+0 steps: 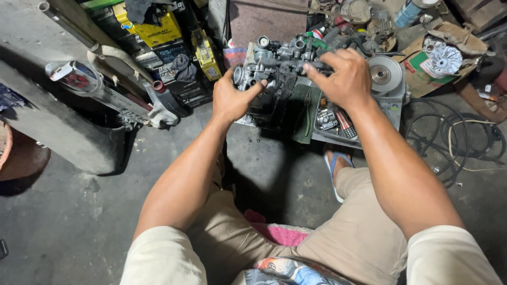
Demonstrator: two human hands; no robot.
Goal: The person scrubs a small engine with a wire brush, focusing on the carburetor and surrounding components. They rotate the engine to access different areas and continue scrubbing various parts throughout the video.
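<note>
Both hands (232, 100) (343, 79) clasp carburetor (274, 68) above tray edge (338, 141).

Open concrete floor (79, 221) left of and below the grey engine assembly (274, 68); passable there; hemmed behind and left of the assembly by stacked yellow and black batteries (158, 31) and a long metal swingarm (105, 89); blocked right of it by a tray of small tools (338, 124) and a round pulley disc (384, 74); farther right, tangled cables (454, 142) and an open cardboard box (443, 60); both hands clamped on the assembly's sides
</note>
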